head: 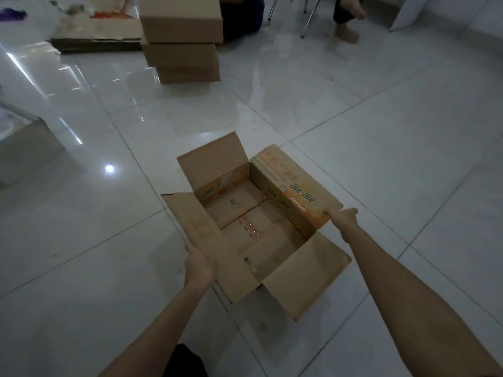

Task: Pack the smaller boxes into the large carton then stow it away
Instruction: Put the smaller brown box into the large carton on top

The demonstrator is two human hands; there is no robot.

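Cardboard carton (253, 227) open, small boxes (239, 205) inside, L grip (200, 263) & R grip (343, 217) pinching flaps

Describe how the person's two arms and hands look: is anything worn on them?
Both forearms are bare up to the frame's lower edge: no sleeves show. The left hand and the right hand have no gloves, and no watch, bracelet or ring can be seen on them. Dim light hides finer detail.

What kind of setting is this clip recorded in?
Probably an indoor room used for packing, perhaps a shop back room: glossy white tiled floor, stacked cardboard boxes, flattened cardboard, and chair legs beyond.
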